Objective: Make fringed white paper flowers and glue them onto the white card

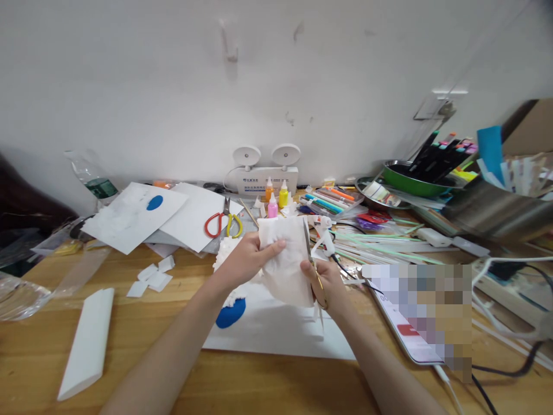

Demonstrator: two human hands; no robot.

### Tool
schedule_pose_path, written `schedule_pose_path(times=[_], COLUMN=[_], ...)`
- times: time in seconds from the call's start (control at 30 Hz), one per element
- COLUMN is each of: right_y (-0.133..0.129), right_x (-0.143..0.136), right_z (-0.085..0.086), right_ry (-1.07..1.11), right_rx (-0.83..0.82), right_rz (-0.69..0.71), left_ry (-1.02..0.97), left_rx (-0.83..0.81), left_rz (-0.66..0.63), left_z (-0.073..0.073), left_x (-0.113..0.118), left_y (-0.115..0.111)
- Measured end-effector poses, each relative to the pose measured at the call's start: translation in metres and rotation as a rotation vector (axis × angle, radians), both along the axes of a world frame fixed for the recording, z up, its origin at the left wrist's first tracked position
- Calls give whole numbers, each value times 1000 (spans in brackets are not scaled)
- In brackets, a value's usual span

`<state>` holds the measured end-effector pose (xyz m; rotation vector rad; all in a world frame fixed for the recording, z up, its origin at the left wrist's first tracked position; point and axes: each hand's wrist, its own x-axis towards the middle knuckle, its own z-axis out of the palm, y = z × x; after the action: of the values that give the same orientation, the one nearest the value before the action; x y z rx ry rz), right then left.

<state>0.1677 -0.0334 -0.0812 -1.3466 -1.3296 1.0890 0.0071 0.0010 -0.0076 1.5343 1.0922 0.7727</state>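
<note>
My left hand [248, 256] pinches a white tissue [287, 282] by its left side, thumb on the front face. My right hand [330, 282] grips a pair of scissors with gold-coloured handles [319, 288], their blades pointing away from me along the right edge of the tissue. A narrow strip dangles below that hand. Under both hands lies a white sheet of paper [285, 334]. It bears a blue patch [232, 314] and a bumpy white mass [223, 251], partly hidden by my left wrist.
Small white squares [149, 279] and a folded tissue pack [88, 340] lie left. Behind are red-and-yellow-handled scissors [222, 222], small paint bottles [272, 206] and a sheet with a blue oval [125, 216]. Right are a glue gun [324, 230], a tablet [397, 317] and cables.
</note>
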Motion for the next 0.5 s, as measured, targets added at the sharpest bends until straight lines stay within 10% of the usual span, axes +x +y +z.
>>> schedule_pose_path(times=[0.5], right_y=[-3], right_x=[0], right_z=[5], right_ry=[-21], right_rx=[53], right_rz=[-7], left_ry=[15], left_rx=[-2], left_rz=[-47], left_z=[-3], left_x=[0], left_y=[0])
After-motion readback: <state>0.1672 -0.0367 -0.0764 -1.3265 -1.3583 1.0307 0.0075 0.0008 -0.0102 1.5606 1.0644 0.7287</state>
